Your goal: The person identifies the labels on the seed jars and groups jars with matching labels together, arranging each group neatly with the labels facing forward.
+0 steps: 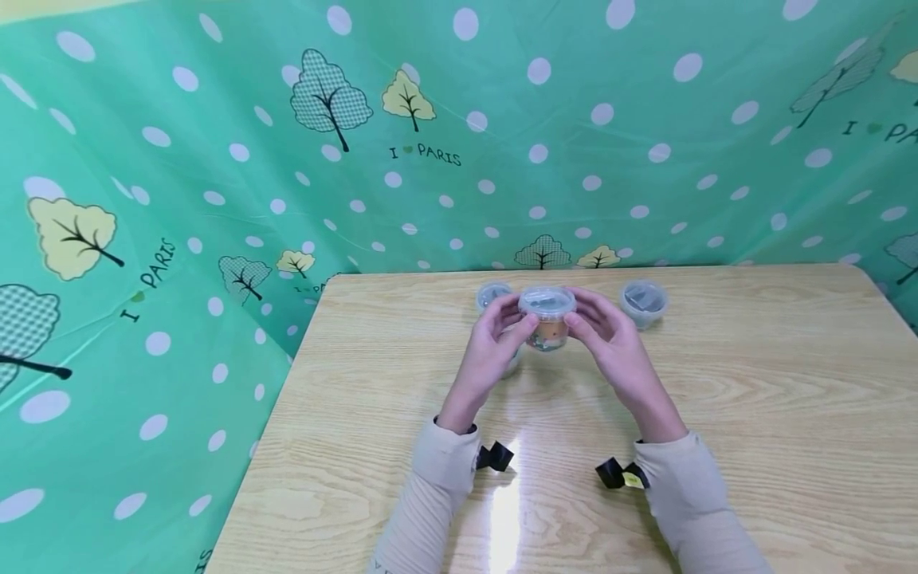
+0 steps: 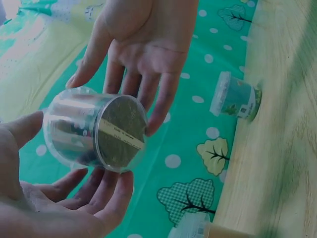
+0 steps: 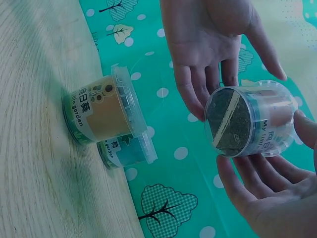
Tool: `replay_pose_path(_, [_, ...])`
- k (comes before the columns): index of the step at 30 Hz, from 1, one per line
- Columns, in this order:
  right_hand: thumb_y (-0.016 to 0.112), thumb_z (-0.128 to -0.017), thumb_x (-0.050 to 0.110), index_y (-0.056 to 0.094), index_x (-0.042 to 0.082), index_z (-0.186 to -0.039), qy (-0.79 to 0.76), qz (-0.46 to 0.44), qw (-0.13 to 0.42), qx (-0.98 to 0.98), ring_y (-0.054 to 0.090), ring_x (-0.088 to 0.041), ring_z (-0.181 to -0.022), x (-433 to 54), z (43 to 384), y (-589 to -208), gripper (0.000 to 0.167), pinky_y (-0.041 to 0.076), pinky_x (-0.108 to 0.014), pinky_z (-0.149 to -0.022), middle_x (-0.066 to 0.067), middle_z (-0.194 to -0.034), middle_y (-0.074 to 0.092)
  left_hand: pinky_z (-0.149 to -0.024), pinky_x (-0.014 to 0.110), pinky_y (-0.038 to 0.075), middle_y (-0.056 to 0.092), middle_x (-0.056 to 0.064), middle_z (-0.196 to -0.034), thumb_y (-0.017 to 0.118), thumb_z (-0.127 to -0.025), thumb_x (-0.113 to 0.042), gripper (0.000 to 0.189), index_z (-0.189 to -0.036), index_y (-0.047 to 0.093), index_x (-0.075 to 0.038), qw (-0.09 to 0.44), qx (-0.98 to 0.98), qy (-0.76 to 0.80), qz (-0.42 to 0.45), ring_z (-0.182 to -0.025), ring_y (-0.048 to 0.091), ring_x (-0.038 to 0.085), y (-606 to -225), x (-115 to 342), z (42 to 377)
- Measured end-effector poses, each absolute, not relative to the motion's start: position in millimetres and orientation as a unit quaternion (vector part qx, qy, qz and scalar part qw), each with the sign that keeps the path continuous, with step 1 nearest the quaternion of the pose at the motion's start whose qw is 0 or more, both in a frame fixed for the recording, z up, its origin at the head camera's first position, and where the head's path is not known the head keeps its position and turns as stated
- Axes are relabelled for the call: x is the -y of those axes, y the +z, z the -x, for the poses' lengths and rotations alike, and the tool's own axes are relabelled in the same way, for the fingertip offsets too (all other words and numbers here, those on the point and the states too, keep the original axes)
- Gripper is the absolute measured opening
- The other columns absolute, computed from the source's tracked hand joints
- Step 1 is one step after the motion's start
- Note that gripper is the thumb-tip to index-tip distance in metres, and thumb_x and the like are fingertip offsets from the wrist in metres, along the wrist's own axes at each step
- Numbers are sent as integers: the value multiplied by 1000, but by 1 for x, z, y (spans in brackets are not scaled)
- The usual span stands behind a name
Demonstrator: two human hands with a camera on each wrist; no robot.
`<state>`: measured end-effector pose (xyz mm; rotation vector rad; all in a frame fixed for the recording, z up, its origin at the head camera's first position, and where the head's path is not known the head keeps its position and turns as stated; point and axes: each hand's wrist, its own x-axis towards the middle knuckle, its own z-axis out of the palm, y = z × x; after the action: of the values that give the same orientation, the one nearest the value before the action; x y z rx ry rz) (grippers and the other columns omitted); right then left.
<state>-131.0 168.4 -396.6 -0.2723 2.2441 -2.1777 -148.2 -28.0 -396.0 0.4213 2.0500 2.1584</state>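
Note:
A clear plastic tub [image 1: 548, 317] with a lid and an orange label is held up above the table between both hands. My left hand [image 1: 493, 341] grips its left side, thumb near the rim. On the opposite side my right hand [image 1: 611, 339] grips it the same way. From below, the tub's base [image 3: 229, 121] looks dark like soil, with a pale printed strip across it. Behind the left hand stand two more lidded tubs, one far [image 1: 492, 293] and one nearer [image 1: 511, 366], both partly hidden. The right wrist view shows an orange-labelled tub [image 3: 101, 109] and a teal-labelled tub [image 3: 124, 151].
Another lidded tub [image 1: 643, 304] stands behind the right hand; its label is teal in the left wrist view. The wooden table [image 1: 344, 383] ends at a green dotted curtain [image 1: 502, 159]. Black straps [image 1: 495, 457] stick out at both wrists.

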Motion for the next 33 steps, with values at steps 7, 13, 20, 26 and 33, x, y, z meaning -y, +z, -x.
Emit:
replay_pose_path(7, [60, -100, 21, 42, 4, -147, -692, 83, -13, -717, 51, -14, -125, -165, 132, -397, 52, 45, -14, -102, -15, -144, 49, -106, 33, 48, 54, 15, -138, 68, -94, -17, 59, -145, 42, -3, 59, -692, 708, -131, -126, 53, 26, -396, 24, 147])
replay_pose_path(13, [62, -99, 21, 42, 2, -146, -692, 85, -10, -716, 51, -14, -123, -165, 132, -398, 54, 44, -14, -102, -14, -141, 50, -106, 33, 48, 55, 14, -136, 68, -94, -18, 58, -145, 43, -5, 66, -683, 716, -127, -124, 54, 25, -398, 25, 147])
replay_pose_path(20, [57, -102, 24, 44, 1, -143, -710, 95, -6, -698, 58, -11, -118, -168, 130, -397, 49, 54, -21, -94, -15, -136, 53, -107, 35, 47, 55, 15, -137, 65, -95, -17, 55, -143, 45, -3, 77, -662, 733, -137, -124, 54, 24, -397, 29, 147])
replay_pose_path(26, [57, -102, 22, 44, 0, -144, -709, 99, -2, -698, 57, -11, -119, -169, 130, -396, 50, 52, -20, -96, -15, -137, 52, -108, 36, 46, 54, 18, -137, 63, -95, -14, 53, -143, 44, -1, 80, -652, 738, -152, -124, 54, 25, -396, 30, 147])
replay_pose_path(33, [56, -102, 21, 42, 4, -148, -706, 102, 21, -701, 57, -8, -121, -170, 130, -393, 51, 50, -19, -98, -22, -144, 49, -114, 39, 40, 51, 16, -142, 61, -96, -21, 54, -145, 45, -4, 89, -653, 734, -164, -132, 50, 28, -397, 31, 148])
